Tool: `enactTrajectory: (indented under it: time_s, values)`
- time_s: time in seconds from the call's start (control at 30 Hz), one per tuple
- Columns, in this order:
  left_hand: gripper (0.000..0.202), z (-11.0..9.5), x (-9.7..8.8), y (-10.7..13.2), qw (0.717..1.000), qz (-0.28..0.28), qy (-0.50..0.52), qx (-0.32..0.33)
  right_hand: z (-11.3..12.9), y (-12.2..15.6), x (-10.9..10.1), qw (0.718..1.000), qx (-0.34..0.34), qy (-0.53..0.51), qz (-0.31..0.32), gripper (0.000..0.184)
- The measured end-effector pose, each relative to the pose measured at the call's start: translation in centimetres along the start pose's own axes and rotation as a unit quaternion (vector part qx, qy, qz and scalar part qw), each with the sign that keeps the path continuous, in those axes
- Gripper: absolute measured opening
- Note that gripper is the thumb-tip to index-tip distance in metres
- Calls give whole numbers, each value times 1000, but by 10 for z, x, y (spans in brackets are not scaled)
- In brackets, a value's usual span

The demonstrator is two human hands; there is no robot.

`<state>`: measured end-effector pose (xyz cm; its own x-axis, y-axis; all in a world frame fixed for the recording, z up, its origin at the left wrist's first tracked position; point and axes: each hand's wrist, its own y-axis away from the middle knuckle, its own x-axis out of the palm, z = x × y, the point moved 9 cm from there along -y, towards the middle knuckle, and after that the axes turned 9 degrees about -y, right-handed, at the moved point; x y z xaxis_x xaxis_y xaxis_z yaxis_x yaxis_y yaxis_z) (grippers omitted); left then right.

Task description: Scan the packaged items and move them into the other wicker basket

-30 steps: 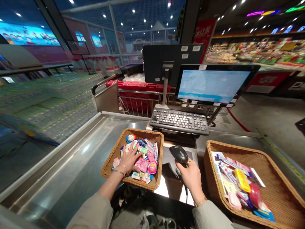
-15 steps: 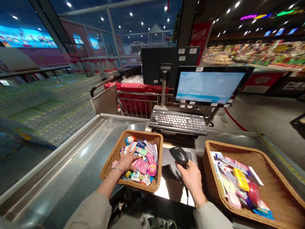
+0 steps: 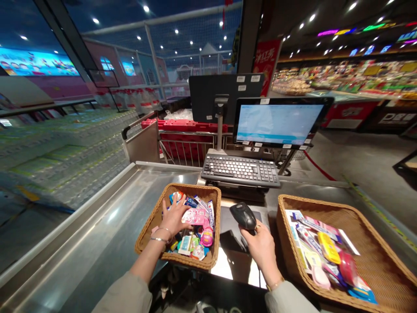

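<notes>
My left hand [image 3: 177, 217] reaches into the left wicker basket [image 3: 140, 234], its thumb and index finger closed on a pink packet [image 3: 194, 216]; the other fingers stretch over the goods below. Around it lie slim blue-and-white packs [image 3: 211, 213], a pink round-ended toy-like item [image 3: 206, 236] and small colourful packages [image 3: 198, 251]. My right hand [image 3: 260, 245] is wrapped around the handle of a black barcode scanner [image 3: 243, 215], held over the counter between two baskets. The scanner's head points toward the left basket.
A larger wicker basket [image 3: 387, 265] on the right holds a yellow item [image 3: 328, 247], a red round container [image 3: 348, 268] and other packs. Behind the counter [image 3: 107, 226] stand a keyboard [image 3: 241, 168], a lit monitor [image 3: 278, 124] and a metal cart [image 3: 185, 145].
My left hand has lifted the pink packet up and away from the goods beneath it. The scanner stays in my right hand, nearly in place. The view has tilted slightly upward.
</notes>
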<state>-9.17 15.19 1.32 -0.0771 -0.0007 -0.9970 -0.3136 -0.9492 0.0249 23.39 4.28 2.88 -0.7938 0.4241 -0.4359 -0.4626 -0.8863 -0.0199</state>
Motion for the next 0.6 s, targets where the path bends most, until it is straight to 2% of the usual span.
enactTrajectory:
  time_s: [0.13,0.23,0.4,0.6]
  values:
    - [63,-25,-27,1,995,-98,-19,0,7,0,4,998,-60,-25,0,40]
    - [58,-47,-39,2,989,-144,-26,5,11,2,6,995,-95,-16,-2,33]
    - [58,-75,-50,-1,985,-174,-23,5,16,7,5,993,-117,8,-6,24]
    - [57,-94,-56,-3,983,-180,-13,15,19,13,3,992,-121,19,5,26]
